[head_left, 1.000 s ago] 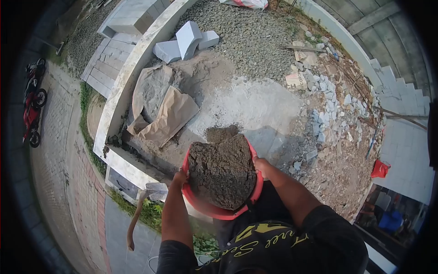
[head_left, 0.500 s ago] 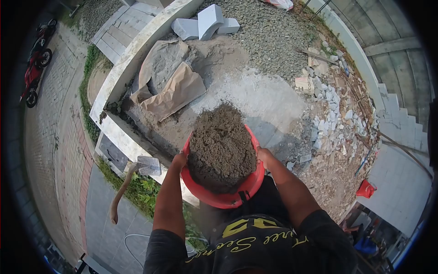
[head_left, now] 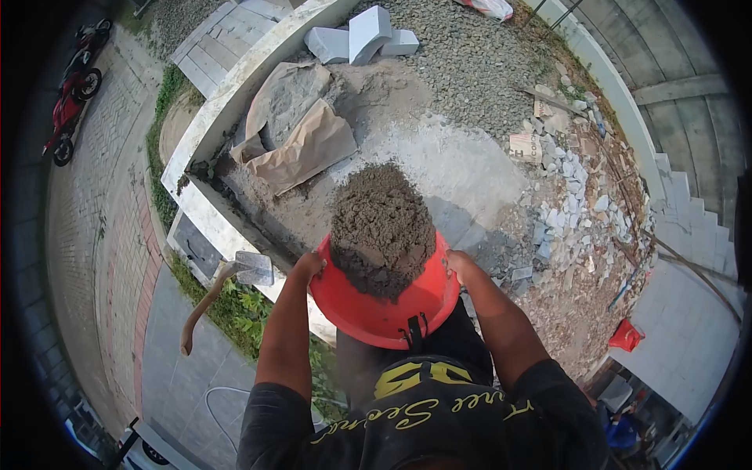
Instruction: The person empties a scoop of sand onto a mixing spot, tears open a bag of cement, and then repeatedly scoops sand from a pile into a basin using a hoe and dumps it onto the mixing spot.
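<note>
A red plastic basin (head_left: 382, 312) is in front of my body, tilted away from me. Dark, wet mortar (head_left: 381, 227) is heaped at its far side and covers the far rim. The near inner wall shows bare red. My left hand (head_left: 309, 266) grips the rim on the left; my right hand (head_left: 460, 264) grips it on the right. Both hands have their fingers closed over the edge, partly hidden by the basin. Whether the mortar touches the ground beyond the rim, I cannot tell.
Beyond the basin lie grey cement powder (head_left: 458, 160), a torn paper bag (head_left: 301, 149) and gravel (head_left: 470, 66). White blocks (head_left: 368, 35) stand against a low white wall (head_left: 235, 94). A hoe (head_left: 215, 294) rests at the left. Broken rubble (head_left: 576, 188) covers the right.
The basin has tipped further forward. The mortar has slid toward the far side, uncovering the near red wall. Both hands still hold the rim.
</note>
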Available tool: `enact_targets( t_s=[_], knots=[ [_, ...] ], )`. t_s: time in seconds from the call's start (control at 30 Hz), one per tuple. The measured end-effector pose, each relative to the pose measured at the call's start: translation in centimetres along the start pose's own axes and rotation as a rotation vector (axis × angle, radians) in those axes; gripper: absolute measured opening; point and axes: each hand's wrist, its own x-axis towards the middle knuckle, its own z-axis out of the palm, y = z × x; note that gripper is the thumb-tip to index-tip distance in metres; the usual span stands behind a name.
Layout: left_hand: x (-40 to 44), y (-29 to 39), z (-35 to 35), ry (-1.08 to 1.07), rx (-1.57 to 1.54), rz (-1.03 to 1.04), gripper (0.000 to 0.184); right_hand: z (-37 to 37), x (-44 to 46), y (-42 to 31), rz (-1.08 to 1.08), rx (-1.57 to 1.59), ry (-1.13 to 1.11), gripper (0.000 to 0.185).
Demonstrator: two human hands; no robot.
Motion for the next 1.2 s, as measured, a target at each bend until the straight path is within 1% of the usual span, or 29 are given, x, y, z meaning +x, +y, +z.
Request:
enact_targets(
  t_s=[0.13, 0.17, 0.23, 0.27, 0.3, 0.4, 0.43, 0.5, 0.53, 0.57, 0.6, 0.63, 0.67, 0.7, 0.73, 0.77, 0.8, 0.83, 0.87, 0.9, 0.93, 0.97, 1.0, 1.03, 1.07, 1.1, 1.13, 1.17, 1.2],
  knots=[
    [-0.6, -2.0, 0.0, -0.075, 0.044, 0.048, 0.021, -1.4, -0.2, 0.2, 0.085, 0.076, -0.025, 0.030],
    [0.7, -3.7, 0.8, -0.168, 0.079, 0.054, 0.020, -1.8, -0.1, 0.1, 0.081, 0.072, -0.029, 0.030],
    [2.7, -6.7, 2.6, -0.259, 0.117, 0.051, 0.020, -2.4, 0.9, 0.7, 0.124, 0.038, -0.078, 0.028],
    [3.1, -8.1, 3.7, -0.284, -0.256, -0.108, 0.010, -2.6, 1.4, 1.2, 0.124, 0.033, -0.084, 0.028],
    [2.8, -8.3, 4.0, -0.297, -0.631, -0.262, 0.015, -2.7, 1.6, 1.4, 0.129, 0.009, -0.104, 0.028],
    [2.1, -8.3, 3.8, -0.316, -0.806, -0.290, 0.016, -3.4, 1.2, 2.0, 0.120, -0.005, -0.135, 0.027],
    [1.3, -7.3, 3.0, -0.314, -0.806, -0.285, 0.016, -3.5, 0.4, 1.7, 0.111, 0.013, -0.146, 0.027],
    [-0.2, -5.2, 1.1, -0.359, -1.302, -0.285, 0.020, -4.2, -1.8, 1.0, 0.106, 0.066, -0.136, 0.027],
    [-1.7, -2.7, -0.3, -0.353, -1.302, -0.278, 0.020, -4.3, -2.7, 0.4, 0.101, 0.115, -0.127, 0.028],
    [-4.2, 0.9, -1.6, -0.157, -1.240, -0.187, 0.025, -4.7, -3.1, -0.1, 0.094, 0.107, -0.131, 0.028],
    [-6.6, 3.2, -2.1, 0.034, -1.174, -0.103, 0.030, -5.8, -3.1, 0.0, 0.113, 0.194, -0.149, 0.028],
    [-8.3, 4.2, -2.4, 0.039, -1.182, -0.098, 0.030, -7.1, -3.1, -0.1, 0.127, 0.284, -0.166, 0.029],
    [-9.6, 5.4, -3.2, 0.213, -1.250, -0.010, 0.034, -8.9, -3.1, -0.3, 0.112, 0.283, -0.166, 0.029],
    [-10.3, 6.0, -3.7, 0.383, -1.310, 0.080, 0.038, -10.8, -3.2, 0.0, 0.041, 0.394, -0.101, 0.030],
    [-10.6, 5.5, -3.6, 0.375, -1.305, 0.095, 0.038, -11.7, -4.3, 0.3, -0.030, 0.510, -0.033, 0.032],
    [-11.4, 4.7, -3.1, 0.381, -1.217, 0.119, 0.040, -12.4, -5.4, 0.8, -0.044, 0.524, -0.026, 0.032],
    [-11.9, 3.5, -2.4, 0.386, -1.126, 0.145, 0.043, -13.2, -7.7, 1.0, -0.149, 0.571, 0.155, 0.034],
    [-11.4, 1.7, -1.2, 0.377, -1.107, 0.107, 0.044, -13.5, -10.2, 1.3, -0.250, 0.616, 0.339, 0.035],
    [-11.6, 0.0, 0.1, 0.348, -1.039, 0.079, 0.041, -13.7, -12.0, 1.8, -0.260, 0.636, 0.350, 0.035],
    [-11.5, -2.3, 1.8, 0.302, -1.099, 0.088, 0.040, -13.7, -13.7, 2.5, -0.321, 0.628, 0.470, 0.034],
    [-10.9, -4.7, 3.2, 0.304, -0.960, -0.012, 0.038, -13.6, -14.9, 3.6, -0.376, 0.616, 0.592, 0.034],
    [-10.3, -7.2, 5.0, 0.322, -1.034, -0.067, 0.035, -13.5, -15.4, 4.8, -0.376, 0.639, 0.602, 0.034],
    [-11.3, -8.2, 5.5, 0.233, -1.003, -0.241, 0.036, -14.1, -14.7, 6.6, -0.547, 0.588, 0.674, 0.032],
    [-11.7, -9.8, 6.6, 0.213, -0.998, -0.298, 0.032, -14.6, -14.3, 8.5, -0.714, 0.523, 0.745, 0.034],
    [-12.6, -10.1, 7.0, 0.192, -0.944, -0.359, 0.028, -14.8, -14.2, 10.2, -0.712, 0.536, 0.753, 0.034],
    [-13.2, -11.2, 7.4, 0.125, -0.828, -0.334, 0.028, -15.0, -14.2, 11.9, -0.723, 0.345, 0.996, 0.038],
    [-13.4, -12.1, 7.5, 0.089, -0.703, -0.374, 0.030, -14.7, -14.7, 12.7, -0.721, 0.141, 1.230, 0.045],
    [-13.4, -12.8, 7.5, 0.118, -0.644, -0.428, 0.033, -14.6, -15.2, 13.4, -0.716, 0.149, 1.234, 0.045],
    [-13.3, -13.4, 7.6, 0.147, -0.584, -0.481, 0.036, -14.7, -16.6, 13.8, -0.589, 0.102, 1.322, 0.051]
  ],
)
